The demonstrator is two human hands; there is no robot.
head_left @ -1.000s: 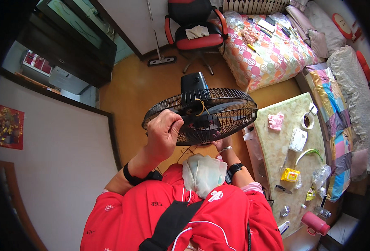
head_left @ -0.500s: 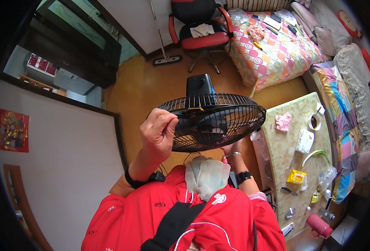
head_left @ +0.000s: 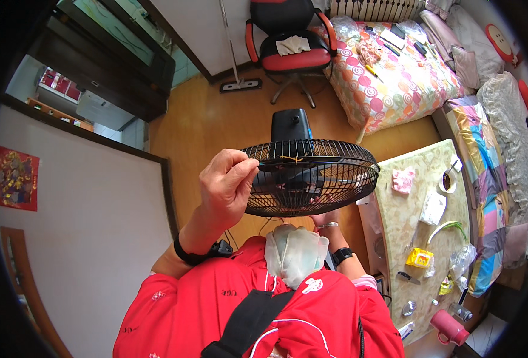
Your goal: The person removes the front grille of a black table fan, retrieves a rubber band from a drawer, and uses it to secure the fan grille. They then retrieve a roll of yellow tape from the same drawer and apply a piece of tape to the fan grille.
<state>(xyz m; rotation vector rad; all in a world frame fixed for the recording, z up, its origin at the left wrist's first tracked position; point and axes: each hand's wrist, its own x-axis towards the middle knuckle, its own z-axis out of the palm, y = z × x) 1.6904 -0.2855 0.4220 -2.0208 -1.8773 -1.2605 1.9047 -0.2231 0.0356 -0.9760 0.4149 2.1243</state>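
Facing you above the wooden floor [head_left: 186, 128], the black fan [head_left: 315, 179] looks top-heavy but stiff-caged, so support its motor housing [head_left: 291, 124]; your left grip [head_left: 225, 182] is pressed together at the rim, your half-hidden right grip [head_left: 325, 219] unreadable.

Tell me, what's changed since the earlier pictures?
The fan has shifted right in view; the left hand, earlier overlapping its front, is now at its left edge. The yellow tie, earlier dangling, lies flatter. No clear grasp or release shows. The right hand stays at the fan's lower edge; chair and table stay put.
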